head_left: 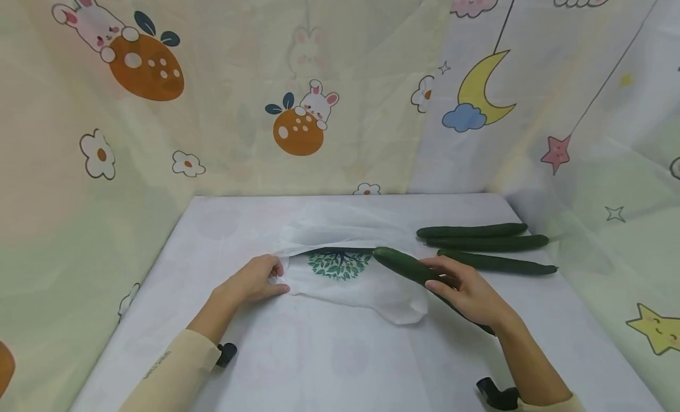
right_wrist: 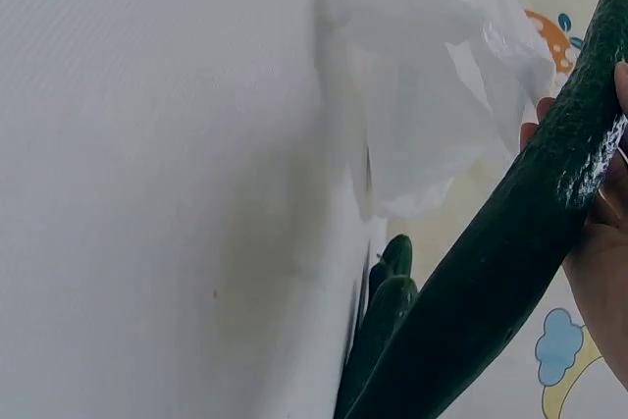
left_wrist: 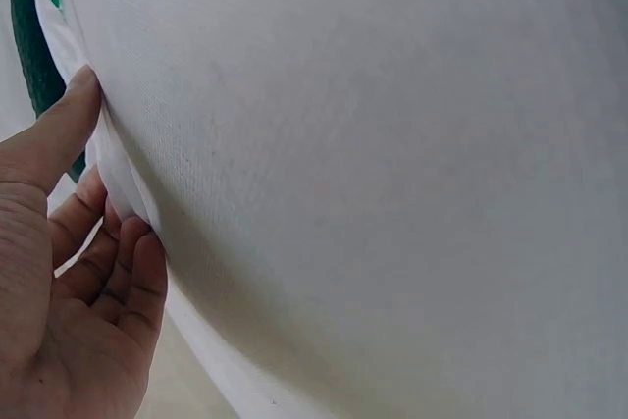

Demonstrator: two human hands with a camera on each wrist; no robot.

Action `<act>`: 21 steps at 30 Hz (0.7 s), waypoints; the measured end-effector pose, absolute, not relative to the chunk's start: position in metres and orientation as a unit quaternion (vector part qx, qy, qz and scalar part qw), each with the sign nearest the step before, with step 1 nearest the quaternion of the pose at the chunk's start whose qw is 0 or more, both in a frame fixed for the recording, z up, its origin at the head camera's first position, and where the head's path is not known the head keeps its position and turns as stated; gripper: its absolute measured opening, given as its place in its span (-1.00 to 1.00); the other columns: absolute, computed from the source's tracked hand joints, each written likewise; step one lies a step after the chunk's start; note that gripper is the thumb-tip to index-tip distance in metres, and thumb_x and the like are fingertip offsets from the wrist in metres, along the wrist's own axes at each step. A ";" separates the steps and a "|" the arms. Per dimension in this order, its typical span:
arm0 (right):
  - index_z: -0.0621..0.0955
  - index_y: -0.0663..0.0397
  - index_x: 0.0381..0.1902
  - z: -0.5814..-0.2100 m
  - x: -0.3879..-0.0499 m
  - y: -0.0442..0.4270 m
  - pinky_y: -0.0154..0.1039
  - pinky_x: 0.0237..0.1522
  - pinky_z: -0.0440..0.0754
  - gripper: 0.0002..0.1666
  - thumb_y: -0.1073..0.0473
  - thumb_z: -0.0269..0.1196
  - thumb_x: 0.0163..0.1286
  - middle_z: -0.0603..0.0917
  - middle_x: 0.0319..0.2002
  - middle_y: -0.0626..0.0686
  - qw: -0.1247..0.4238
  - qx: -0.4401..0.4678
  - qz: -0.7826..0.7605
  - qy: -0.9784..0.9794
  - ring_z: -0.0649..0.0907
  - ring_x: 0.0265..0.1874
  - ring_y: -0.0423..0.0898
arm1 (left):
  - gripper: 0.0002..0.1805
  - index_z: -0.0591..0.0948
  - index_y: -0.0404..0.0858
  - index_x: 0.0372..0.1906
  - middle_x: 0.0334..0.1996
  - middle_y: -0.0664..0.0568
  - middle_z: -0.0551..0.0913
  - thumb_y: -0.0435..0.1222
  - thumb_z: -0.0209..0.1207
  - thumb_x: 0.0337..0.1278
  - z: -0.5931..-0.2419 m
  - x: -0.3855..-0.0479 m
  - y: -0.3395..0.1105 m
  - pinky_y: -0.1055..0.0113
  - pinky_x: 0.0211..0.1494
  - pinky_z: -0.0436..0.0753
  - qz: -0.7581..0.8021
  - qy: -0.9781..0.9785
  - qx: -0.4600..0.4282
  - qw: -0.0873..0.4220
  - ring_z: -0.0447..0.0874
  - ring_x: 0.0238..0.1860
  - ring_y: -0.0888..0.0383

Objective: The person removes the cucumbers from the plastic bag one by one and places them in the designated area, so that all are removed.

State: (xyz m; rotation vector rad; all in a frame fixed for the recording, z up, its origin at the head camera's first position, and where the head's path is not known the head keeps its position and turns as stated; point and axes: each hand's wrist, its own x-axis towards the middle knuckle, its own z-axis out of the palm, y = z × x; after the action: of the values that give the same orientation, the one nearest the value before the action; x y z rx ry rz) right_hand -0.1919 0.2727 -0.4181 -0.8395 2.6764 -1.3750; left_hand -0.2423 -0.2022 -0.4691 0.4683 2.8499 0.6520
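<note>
While in grip of right hand (head_left: pixel 470 291), 1 cucumber (head_left: pixel 402 264) diagonal, tip forward-left toward bag (head_left: pixel 366 293) in left hand (head_left: pixel 259 279).

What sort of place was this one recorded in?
Probably a makeshift recording booth: cartoon-printed fabric encloses the back and both sides, a white table stands within it, and small black devices sit at the person's wrists.

On the counter (head_left: pixel 319 365), a bag (head_left: pixel 390 294) lies between left hand (head_left: pixel 262 276) and right hand (head_left: pixel 470 291), one cucumber (head_left: pixel 347 250) in its opening; another cucumber (head_left: pixel 406 265), in the right hand, slants across its right part; three more cucumbers (head_left: pixel 489 243) lie back right
</note>
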 end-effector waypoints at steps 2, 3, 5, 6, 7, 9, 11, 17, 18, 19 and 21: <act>0.56 -0.05 0.32 -0.419 -0.191 0.276 -0.44 0.13 0.58 -0.51 0.16 0.32 0.48 0.62 0.21 -0.02 0.005 -0.260 -0.435 0.862 0.65 0.14 -0.20 | -0.62 0.57 -0.20 -0.24 -0.30 0.09 0.56 -0.08 0.51 0.07 -0.470 -0.243 -0.202 0.20 -0.07 0.51 0.217 0.959 0.156 0.090 0.46 -0.26 0.16; 0.55 -0.04 0.33 -0.420 -0.190 0.278 -0.45 0.14 0.57 -0.51 0.16 0.32 0.48 0.62 0.22 -0.01 0.003 -0.258 -0.432 0.864 0.64 0.15 -0.20 | -0.62 0.57 -0.19 -0.24 -0.29 0.08 0.56 -0.08 0.51 0.07 -0.470 -0.243 -0.202 0.20 -0.07 0.51 0.217 0.959 0.154 0.091 0.46 -0.26 0.16; 0.55 -0.02 0.33 -0.420 -0.189 0.281 -0.47 0.16 0.55 -0.51 0.17 0.30 0.49 0.62 0.24 0.02 -0.003 -0.255 -0.426 0.868 0.63 0.16 -0.21 | -0.61 0.57 -0.19 -0.24 -0.29 0.08 0.57 -0.07 0.51 0.07 -0.471 -0.243 -0.202 0.20 -0.07 0.51 0.218 0.960 0.148 0.096 0.46 -0.26 0.15; 0.55 -0.02 0.34 -0.421 -0.188 0.283 -0.48 0.16 0.54 -0.52 0.17 0.30 0.49 0.62 0.24 0.04 -0.006 -0.254 -0.423 0.870 0.63 0.17 -0.21 | -0.61 0.57 -0.19 -0.23 -0.28 0.08 0.57 -0.07 0.51 0.07 -0.471 -0.243 -0.201 0.20 -0.07 0.51 0.219 0.960 0.145 0.099 0.46 -0.25 0.15; 0.54 -0.01 0.34 -0.421 -0.188 0.284 -0.48 0.16 0.53 -0.51 0.18 0.29 0.50 0.62 0.25 0.05 -0.008 -0.253 -0.421 0.871 0.63 0.16 -0.22 | -0.61 0.56 -0.19 -0.23 -0.28 0.08 0.57 -0.07 0.51 0.07 -0.471 -0.244 -0.201 0.20 -0.07 0.50 0.221 0.959 0.144 0.102 0.46 -0.25 0.15; 0.54 -0.01 0.34 -0.421 -0.187 0.288 -0.49 0.15 0.53 -0.51 0.19 0.29 0.50 0.63 0.24 0.07 -0.012 -0.251 -0.419 0.873 0.64 0.14 -0.23 | -0.61 0.56 -0.19 -0.23 -0.28 0.07 0.56 -0.07 0.51 0.07 -0.471 -0.244 -0.201 0.20 -0.08 0.50 0.224 0.958 0.141 0.107 0.46 -0.25 0.14; 0.54 -0.01 0.34 -0.421 -0.187 0.291 -0.48 0.13 0.55 -0.51 0.20 0.29 0.50 0.65 0.21 0.07 -0.015 -0.249 -0.417 0.874 0.65 0.11 -0.25 | -0.61 0.56 -0.19 -0.23 -0.29 0.07 0.56 -0.07 0.51 0.07 -0.470 -0.244 -0.201 0.21 -0.09 0.50 0.224 0.959 0.139 0.107 0.46 -0.25 0.14; 0.54 0.06 0.33 -0.423 -0.190 0.303 -0.44 0.01 0.63 -0.51 0.25 0.29 0.49 0.69 0.10 0.11 -0.029 -0.243 -0.420 0.874 0.70 -0.02 -0.23 | -0.60 0.56 -0.18 -0.23 -0.28 0.08 0.56 -0.06 0.51 0.06 -0.470 -0.244 -0.202 0.21 -0.08 0.50 0.219 0.960 0.139 0.104 0.46 -0.25 0.15; 0.53 0.08 0.34 -0.424 -0.191 0.305 -0.44 0.00 0.63 -0.51 0.26 0.29 0.49 0.69 0.10 0.13 -0.030 -0.242 -0.418 0.875 0.69 -0.02 -0.23 | -0.59 0.56 -0.18 -0.22 -0.28 0.08 0.56 -0.05 0.51 0.06 -0.471 -0.244 -0.202 0.20 -0.08 0.50 0.219 0.960 0.139 0.104 0.46 -0.24 0.15; 0.53 0.09 0.34 -0.425 -0.192 0.308 -0.45 -0.01 0.63 -0.51 0.26 0.29 0.49 0.68 0.10 0.13 -0.031 -0.240 -0.419 0.875 0.69 -0.03 -0.23 | -0.59 0.56 -0.18 -0.22 -0.28 0.08 0.56 -0.05 0.51 0.06 -0.471 -0.244 -0.202 0.20 -0.08 0.50 0.219 0.960 0.139 0.105 0.46 -0.24 0.15; 0.53 0.10 0.34 -0.427 -0.192 0.312 -0.46 -0.02 0.63 -0.51 0.26 0.29 0.49 0.68 0.11 0.13 -0.034 -0.236 -0.414 0.879 0.68 -0.03 -0.26 | -0.59 0.56 -0.19 -0.22 -0.27 0.07 0.56 -0.05 0.51 0.06 -0.470 -0.244 -0.202 0.19 -0.07 0.50 0.221 0.960 0.137 0.107 0.46 -0.24 0.14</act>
State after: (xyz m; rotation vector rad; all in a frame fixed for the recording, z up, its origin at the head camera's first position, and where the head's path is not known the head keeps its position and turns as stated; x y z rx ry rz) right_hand -0.1921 0.3123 -0.4269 -0.7566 2.8205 -1.3298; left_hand -0.2439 -0.2016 -0.4705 0.4026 2.8263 0.6512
